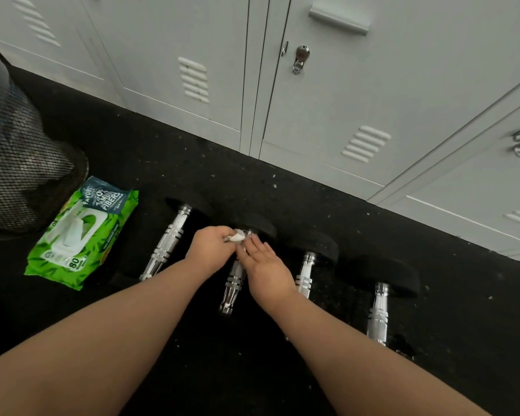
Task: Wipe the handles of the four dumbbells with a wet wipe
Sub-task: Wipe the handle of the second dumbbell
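Note:
Several dumbbells with chrome handles and black heads lie side by side on the black floor: the leftmost (165,244), a second (233,283), a third (305,274) and the rightmost (379,313). A crumpled white wet wipe (236,236) sits at the far end of the second dumbbell's handle. My left hand (209,246) pinches the wipe there. My right hand (264,265) rests on the same handle with fingers stretched toward the wipe; whether it grips the handle is unclear.
A green pack of wet wipes (78,232) lies left of the dumbbells with its lid open. A black mesh bin (15,163) stands at the far left. Grey lockers (327,100) line the floor's far edge.

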